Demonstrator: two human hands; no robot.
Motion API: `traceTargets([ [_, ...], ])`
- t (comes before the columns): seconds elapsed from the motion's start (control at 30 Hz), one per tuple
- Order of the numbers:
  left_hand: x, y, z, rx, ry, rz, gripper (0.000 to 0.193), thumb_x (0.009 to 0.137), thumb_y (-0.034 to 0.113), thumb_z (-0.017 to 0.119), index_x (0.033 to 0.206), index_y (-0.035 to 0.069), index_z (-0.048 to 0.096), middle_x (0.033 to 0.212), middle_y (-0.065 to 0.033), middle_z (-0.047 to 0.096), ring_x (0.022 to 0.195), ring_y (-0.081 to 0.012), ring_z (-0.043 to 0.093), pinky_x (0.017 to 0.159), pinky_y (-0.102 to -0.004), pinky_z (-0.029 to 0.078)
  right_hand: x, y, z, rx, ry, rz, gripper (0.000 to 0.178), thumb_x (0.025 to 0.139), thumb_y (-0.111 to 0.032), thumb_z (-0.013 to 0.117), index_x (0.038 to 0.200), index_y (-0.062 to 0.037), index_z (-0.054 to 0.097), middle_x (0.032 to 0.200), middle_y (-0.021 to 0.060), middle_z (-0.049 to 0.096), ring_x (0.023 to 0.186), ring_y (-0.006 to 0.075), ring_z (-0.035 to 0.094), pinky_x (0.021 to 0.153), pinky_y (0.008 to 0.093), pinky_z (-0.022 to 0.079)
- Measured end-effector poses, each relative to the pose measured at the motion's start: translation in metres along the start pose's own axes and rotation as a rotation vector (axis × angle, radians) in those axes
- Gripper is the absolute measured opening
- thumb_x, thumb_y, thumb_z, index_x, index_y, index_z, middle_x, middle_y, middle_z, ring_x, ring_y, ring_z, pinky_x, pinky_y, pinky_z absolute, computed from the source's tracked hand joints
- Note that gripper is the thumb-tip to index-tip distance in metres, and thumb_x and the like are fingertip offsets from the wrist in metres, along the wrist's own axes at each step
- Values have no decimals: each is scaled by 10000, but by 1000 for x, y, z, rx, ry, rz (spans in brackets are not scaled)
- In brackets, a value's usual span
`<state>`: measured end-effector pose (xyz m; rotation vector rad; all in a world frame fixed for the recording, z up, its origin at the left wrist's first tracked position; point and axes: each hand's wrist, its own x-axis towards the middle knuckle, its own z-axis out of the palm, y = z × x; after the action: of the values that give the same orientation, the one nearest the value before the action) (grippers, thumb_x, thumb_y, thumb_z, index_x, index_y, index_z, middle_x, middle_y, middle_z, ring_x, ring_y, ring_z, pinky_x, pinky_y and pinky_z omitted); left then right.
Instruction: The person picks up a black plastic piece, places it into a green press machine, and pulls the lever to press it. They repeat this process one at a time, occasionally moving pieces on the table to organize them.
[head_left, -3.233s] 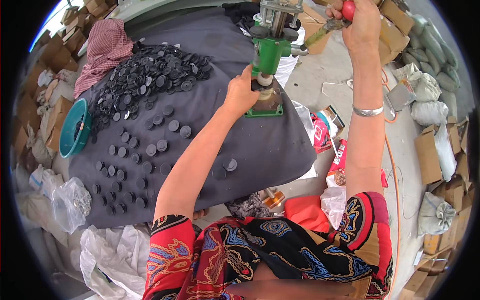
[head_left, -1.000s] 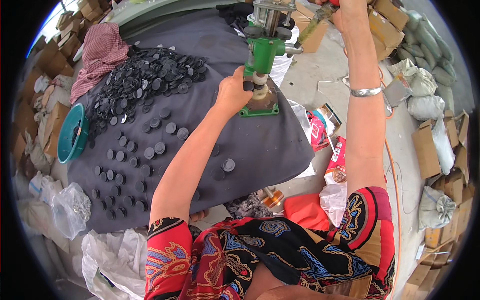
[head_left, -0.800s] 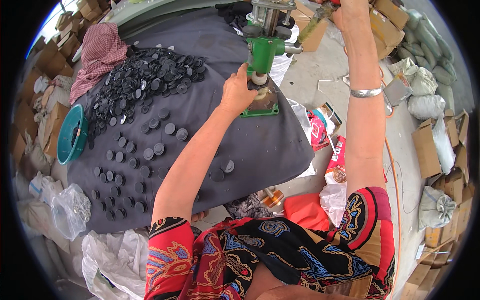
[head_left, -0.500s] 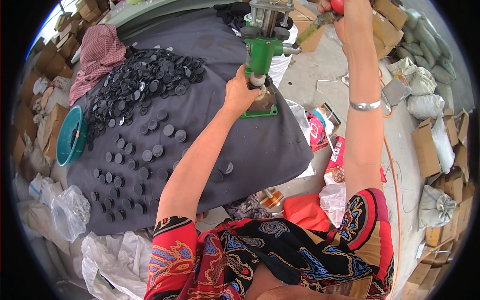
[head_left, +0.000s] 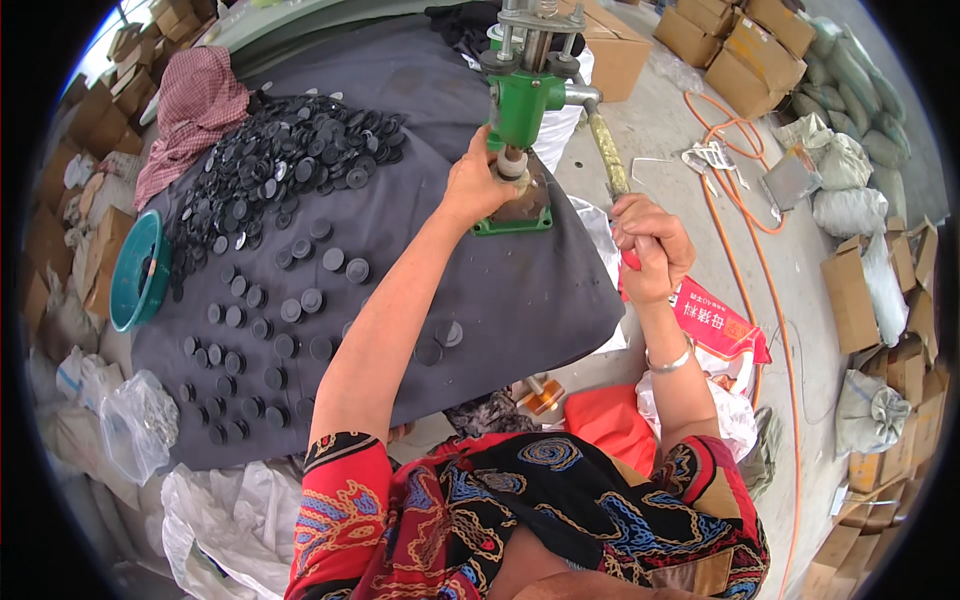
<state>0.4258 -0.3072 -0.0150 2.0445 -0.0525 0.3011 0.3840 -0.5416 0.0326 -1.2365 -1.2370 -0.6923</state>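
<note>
A green hand press (head_left: 526,108) stands at the far edge of the dark cloth-covered table (head_left: 500,320). My right hand (head_left: 655,245) is closed round the red-ended grip of its lever (head_left: 607,150), which slants down toward me. At the press's base, my left hand (head_left: 474,188) has its thumb and fingers bent round the pale round die (head_left: 512,165) under the ram; what they pinch is hidden. Left of my left forearm, several round black caps (head_left: 312,300) lie spread out. Beyond them is a heap of black discs (head_left: 290,165).
A teal basin (head_left: 140,270) sits at the table's left edge, near a red checked cloth (head_left: 195,115). Right of the table are an orange hose (head_left: 735,270), a red-and-white bag (head_left: 715,325) and a red bag (head_left: 610,420). Cardboard boxes (head_left: 755,65) and sacks (head_left: 850,215) line the right side.
My right hand has pulled the lever down and toward me from high at the upper right. The ram is lower. My left hand stays at the die, shifted only slightly.
</note>
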Motion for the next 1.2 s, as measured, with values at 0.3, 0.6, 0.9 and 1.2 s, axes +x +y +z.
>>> traceTargets([
  [0.3,-6,-4,5,128,95,36,1003,630,186,797,1453,24,247,1191,-158,639,1128,-332,582,983,-405,438,2,-4,6,266,217,211,112,806,-17,499,847,34,589,619,67,545,602,167,520,736,396,457],
  [0.6,-27,-9,-7,-8,92,58,872,652,57,717,1424,18,313,1172,-131,655,1137,-308,587,949,-401,460,10,-10,9,370,550,263,388,910,-266,529,1170,22,535,1119,166,579,1082,294,555,1050,491,363],
  [0.9,-39,-76,-46,501,452,1,440,711,-51,554,1148,0,584,1001,-152,654,1006,-349,565,865,-439,470,-29,108,35,221,444,991,240,901,-108,599,1071,60,622,1012,111,653,918,191,621,803,326,516],
  [1.2,-32,-62,-31,879,375,-43,340,769,35,562,1108,33,586,1045,-114,594,1030,-305,531,837,-424,449,33,225,55,272,-292,690,211,893,-132,642,1051,6,618,983,82,655,883,156,599,799,308,501],
])
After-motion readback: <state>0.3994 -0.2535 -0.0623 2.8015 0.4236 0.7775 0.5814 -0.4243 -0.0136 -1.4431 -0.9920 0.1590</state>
